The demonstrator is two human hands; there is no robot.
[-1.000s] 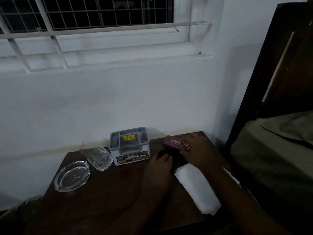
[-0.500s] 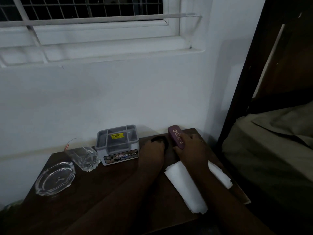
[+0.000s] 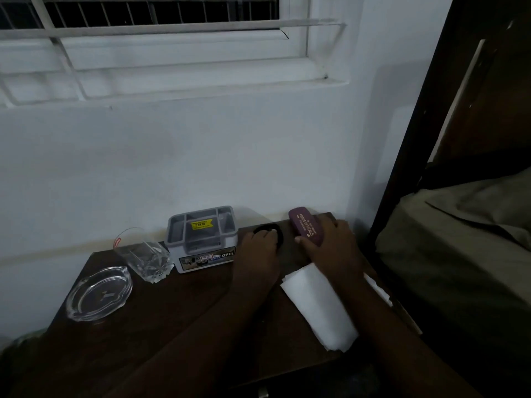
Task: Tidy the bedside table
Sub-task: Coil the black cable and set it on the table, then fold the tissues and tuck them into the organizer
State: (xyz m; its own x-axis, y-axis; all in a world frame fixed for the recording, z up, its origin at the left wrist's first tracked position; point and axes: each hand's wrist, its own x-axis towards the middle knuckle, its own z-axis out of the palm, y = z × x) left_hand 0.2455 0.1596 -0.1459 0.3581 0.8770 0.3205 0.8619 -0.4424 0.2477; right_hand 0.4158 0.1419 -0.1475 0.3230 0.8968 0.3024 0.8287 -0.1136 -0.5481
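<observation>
On the dark wooden bedside table (image 3: 178,317), my right hand (image 3: 330,245) grips a maroon spectacle case (image 3: 306,228) lying at the back right corner by the wall. My left hand (image 3: 258,251) rests on a small round black object (image 3: 268,228) beside the case; its fingers cover most of it. A folded white cloth (image 3: 319,303) lies under my right forearm. A grey plastic organiser box (image 3: 202,238) stands at the back centre. To its left a drinking glass (image 3: 143,257) lies tipped on its side, and a clear glass ashtray (image 3: 99,294) sits at the left.
The white wall (image 3: 201,156) runs right behind the table, with a barred window (image 3: 143,12) above. A dark wooden bed frame (image 3: 425,139) and bedding (image 3: 459,239) stand close on the right. A white strip of paper (image 3: 377,290) lies near the table's right edge.
The maroon case has been turned from lying crosswise to pointing at the wall and pushed to the back right corner. My left hand has slid the black object back too.
</observation>
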